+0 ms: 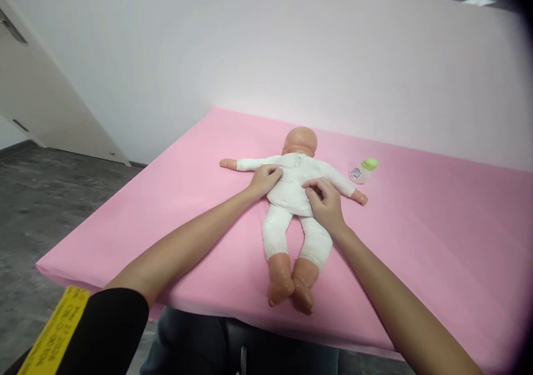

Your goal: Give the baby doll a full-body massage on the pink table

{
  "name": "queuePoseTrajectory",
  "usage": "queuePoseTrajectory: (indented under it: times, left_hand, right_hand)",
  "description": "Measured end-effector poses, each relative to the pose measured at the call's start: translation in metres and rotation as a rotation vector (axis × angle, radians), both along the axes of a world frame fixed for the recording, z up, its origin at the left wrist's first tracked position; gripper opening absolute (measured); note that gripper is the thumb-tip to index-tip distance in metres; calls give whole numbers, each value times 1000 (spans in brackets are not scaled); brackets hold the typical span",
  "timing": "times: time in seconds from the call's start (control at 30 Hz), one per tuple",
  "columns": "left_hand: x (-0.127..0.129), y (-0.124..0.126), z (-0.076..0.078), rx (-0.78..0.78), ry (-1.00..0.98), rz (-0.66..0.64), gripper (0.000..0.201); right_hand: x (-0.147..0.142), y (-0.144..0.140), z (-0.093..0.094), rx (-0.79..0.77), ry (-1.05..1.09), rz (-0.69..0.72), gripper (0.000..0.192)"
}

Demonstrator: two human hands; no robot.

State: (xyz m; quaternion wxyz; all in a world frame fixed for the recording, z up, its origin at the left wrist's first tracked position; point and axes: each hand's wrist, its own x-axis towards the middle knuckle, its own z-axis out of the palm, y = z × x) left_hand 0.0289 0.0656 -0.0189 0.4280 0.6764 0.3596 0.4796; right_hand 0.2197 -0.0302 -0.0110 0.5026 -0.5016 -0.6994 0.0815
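A baby doll [293,189] with a white cloth body lies face down, its head away from me and its feet towards me. Its arms are spread out to both sides. My left hand [265,179] rests on the left side of the doll's back, thumb and fingers drawn together against the white cloth. On the right side of the back, my right hand [325,198] has its fingers curled, with thumb and index fingertips close together at the cloth. How much cloth lies between the fingertips is hard to see.
A pink sheet [187,197] covers the table under the doll. Beyond the doll's right-hand arm lies a small clear bottle [358,174] with a green cap. A white wall [266,47] stands behind the table, and a door [45,97] is at the left.
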Motion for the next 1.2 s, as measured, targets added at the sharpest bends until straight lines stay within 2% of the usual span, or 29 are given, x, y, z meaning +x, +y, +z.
queuePoseTrajectory:
  times: [0.3,1.2]
  left_hand:
    - [0,0,1,3,-24,-26,33]
    - [0,1,-2,33,-1,11,34]
  right_hand:
    - [1,0,-1,-14,-2,-8,14]
    - [1,0,-1,-36,-10,-6,14]
